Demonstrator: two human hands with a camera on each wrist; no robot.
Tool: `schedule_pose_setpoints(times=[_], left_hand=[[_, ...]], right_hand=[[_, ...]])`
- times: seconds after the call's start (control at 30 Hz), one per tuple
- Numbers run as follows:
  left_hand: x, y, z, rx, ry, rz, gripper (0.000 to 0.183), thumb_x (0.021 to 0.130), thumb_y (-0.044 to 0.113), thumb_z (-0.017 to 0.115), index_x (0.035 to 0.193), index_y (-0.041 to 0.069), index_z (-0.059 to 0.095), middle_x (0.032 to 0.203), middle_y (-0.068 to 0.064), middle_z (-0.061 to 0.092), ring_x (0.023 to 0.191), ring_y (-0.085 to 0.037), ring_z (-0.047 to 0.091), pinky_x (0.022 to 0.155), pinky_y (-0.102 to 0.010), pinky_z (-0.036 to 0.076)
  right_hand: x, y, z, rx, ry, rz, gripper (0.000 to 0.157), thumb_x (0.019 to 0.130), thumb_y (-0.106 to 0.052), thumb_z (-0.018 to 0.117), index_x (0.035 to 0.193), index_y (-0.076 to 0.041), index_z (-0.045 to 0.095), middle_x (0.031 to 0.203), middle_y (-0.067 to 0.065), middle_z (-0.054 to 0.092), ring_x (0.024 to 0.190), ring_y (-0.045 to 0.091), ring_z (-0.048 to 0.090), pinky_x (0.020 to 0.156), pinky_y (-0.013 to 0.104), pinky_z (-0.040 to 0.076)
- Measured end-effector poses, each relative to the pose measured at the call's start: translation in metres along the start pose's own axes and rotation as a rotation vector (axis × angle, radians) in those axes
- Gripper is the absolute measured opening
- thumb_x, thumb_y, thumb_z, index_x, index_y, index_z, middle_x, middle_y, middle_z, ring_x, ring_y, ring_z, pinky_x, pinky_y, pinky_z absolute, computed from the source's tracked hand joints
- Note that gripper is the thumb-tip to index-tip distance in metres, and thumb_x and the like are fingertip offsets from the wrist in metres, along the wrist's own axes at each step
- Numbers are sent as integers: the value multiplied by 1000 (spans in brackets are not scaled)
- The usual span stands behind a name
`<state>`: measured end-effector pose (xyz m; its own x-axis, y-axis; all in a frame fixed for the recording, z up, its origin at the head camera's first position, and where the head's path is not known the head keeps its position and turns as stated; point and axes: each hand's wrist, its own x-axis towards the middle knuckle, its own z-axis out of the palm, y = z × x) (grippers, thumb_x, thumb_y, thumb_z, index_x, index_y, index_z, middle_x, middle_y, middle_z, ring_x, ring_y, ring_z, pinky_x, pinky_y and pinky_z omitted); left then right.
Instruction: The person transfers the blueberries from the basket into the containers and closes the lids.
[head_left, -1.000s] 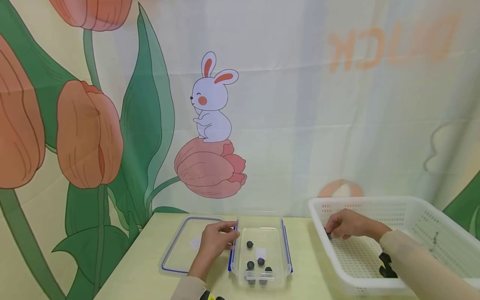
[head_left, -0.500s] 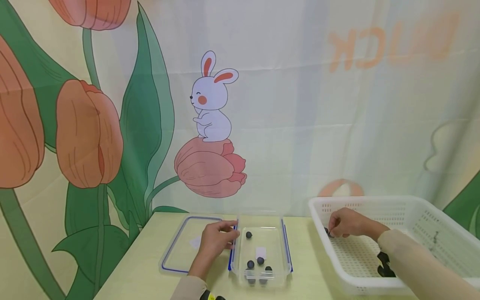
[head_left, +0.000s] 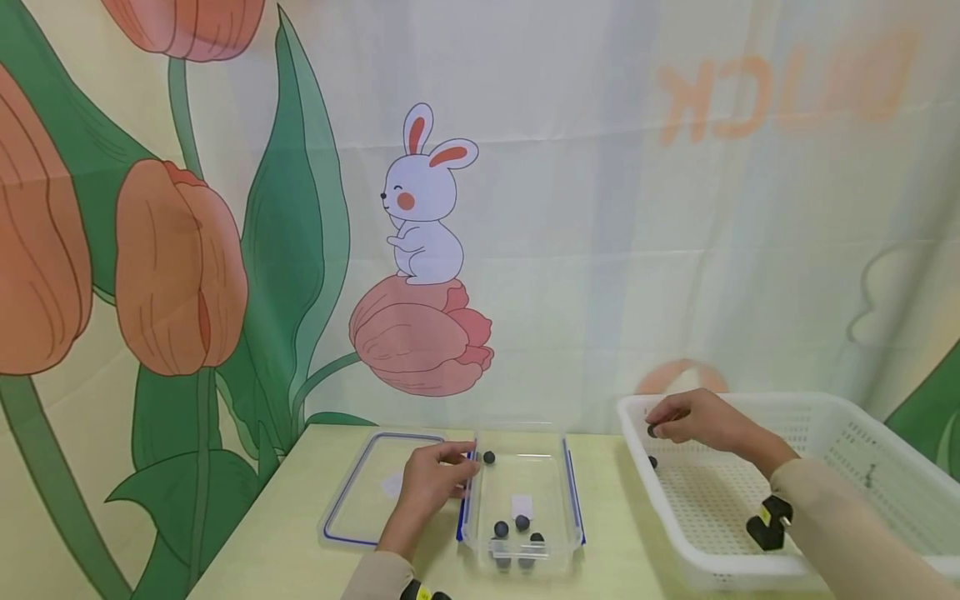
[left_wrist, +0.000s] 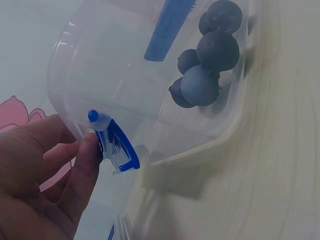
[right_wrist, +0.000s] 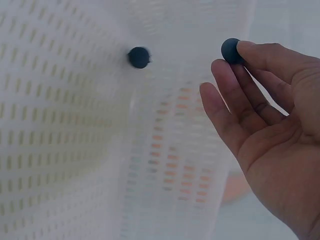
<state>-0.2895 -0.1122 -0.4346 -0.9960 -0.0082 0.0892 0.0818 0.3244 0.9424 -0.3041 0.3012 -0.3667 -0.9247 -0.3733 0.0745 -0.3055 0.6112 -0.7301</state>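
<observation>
Clear plastic forms the nearest container, a latch-sided box [left_wrist: 107, 65] with several blueberries [left_wrist: 217, 51] bunched at its near end and a lone blueberry [head_left: 489, 457] by its far left corner. The left hand [head_left: 431, 485] touches its blue latch [left_wrist: 127, 150], fingers bent; whether they grip, I cannot tell. Farther off, the right hand [head_left: 703, 421] pinches the held blueberry [right_wrist: 230, 51]; such round skin could, I judge, slip from a slack thumb and drop into the white perforated basket [head_left: 738, 570], where another blueberry [right_wrist: 139, 57] lies.
</observation>
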Motion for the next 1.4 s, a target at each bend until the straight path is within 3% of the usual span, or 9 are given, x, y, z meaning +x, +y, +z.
schedule_pose_setpoints(times=[0.23,0.37,0.7,1.03,1.4], left_hand=[[0,0,0,11,3,1,33,82,14,76,115,13,73,93,-6,62,68,-16,64,59,-26,58],[-1,-1,1,5,1,1,33,82,13,76,115,11,72,94,-7,63,68,-16,65,59,-27,58],[-1,-1,0,5,-2,3,35,82,14,77,116,11,72,95,-8,62,69,-16,64,60,-26,58],[-3,0,-1,7,2,0,34,82,13,76,115,11,72,95,-7,62,68,-17,64,58,-26,58],[-4,-1,-3,1,-12,-4,33,82,13,77,114,12,73,94,-8,62,68,-17,64,59,-27,59]], right_hand=[[0,-22,-4,14,113,-32,28,89,-21,71,111,-4,68,104,9,68,92,24,67,77,31,57],[-1,-40,1,5,169,-82,25,87,-22,73,107,-8,70,107,9,63,90,23,67,75,30,57],[-2,-86,20,35,160,-108,27,89,-27,71,110,-10,68,101,7,69,95,26,66,82,34,55],[-8,-122,55,50,210,-125,22,90,-22,69,108,-9,68,98,5,70,93,21,65,80,37,53],[-7,-134,104,94,201,-126,16,89,-20,71,102,-12,70,91,-1,70,86,15,66,77,35,53]])
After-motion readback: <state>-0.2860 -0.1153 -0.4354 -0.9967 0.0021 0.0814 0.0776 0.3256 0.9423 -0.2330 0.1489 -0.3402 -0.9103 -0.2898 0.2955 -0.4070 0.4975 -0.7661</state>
